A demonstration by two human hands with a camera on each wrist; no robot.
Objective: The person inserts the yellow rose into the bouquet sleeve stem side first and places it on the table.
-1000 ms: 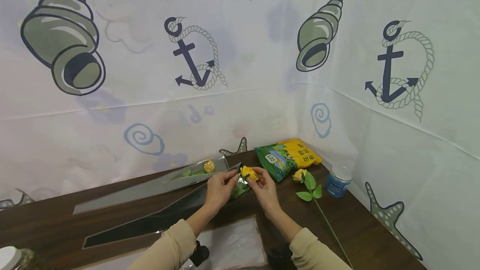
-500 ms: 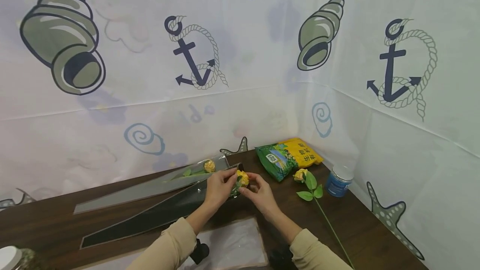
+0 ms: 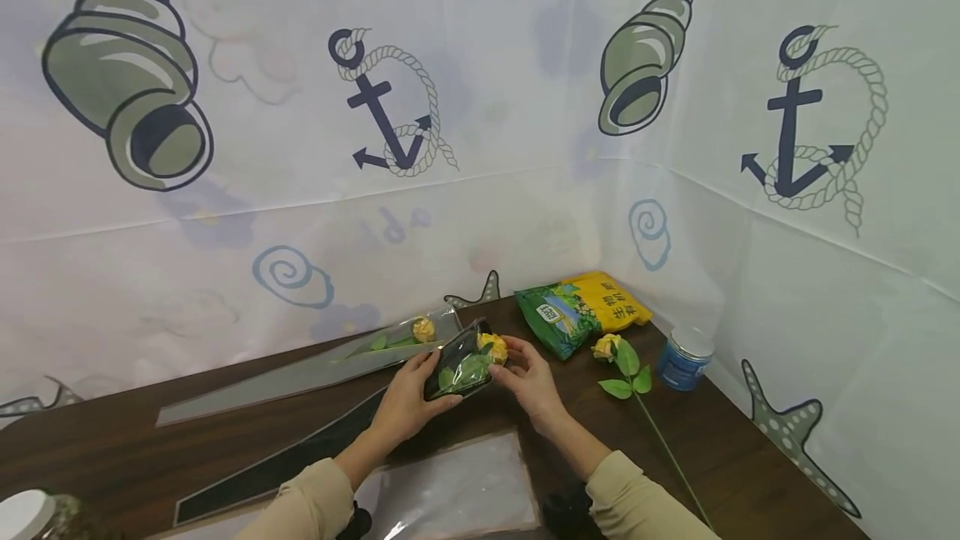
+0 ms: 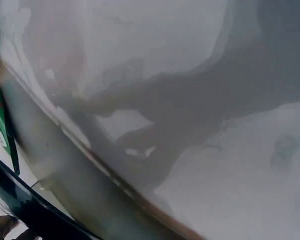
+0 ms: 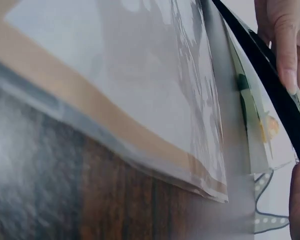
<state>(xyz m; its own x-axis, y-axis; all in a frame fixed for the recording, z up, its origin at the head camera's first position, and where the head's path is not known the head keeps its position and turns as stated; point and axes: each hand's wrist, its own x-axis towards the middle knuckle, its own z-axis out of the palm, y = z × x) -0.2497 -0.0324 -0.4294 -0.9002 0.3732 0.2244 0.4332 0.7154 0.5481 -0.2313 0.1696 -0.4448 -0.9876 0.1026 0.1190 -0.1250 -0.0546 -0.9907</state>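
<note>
A black sleeve (image 3: 311, 450), long and narrowing toward one end, has transparent film (image 3: 462, 355) on its front. Its narrow end points to the lower left of the head view, near the table (image 3: 97, 440). Its wide end is raised and tilted; the left hand (image 3: 408, 400) grips it, thumb in front. At this wide end is a yellow rose (image 3: 492, 347) with ruffled petals. Its green leaves (image 3: 472, 372) are seen through the shiny film, just below the bloom. The fingers and thumb of the right hand (image 3: 534, 382) hold the rose at the sleeve's mouth.
</note>
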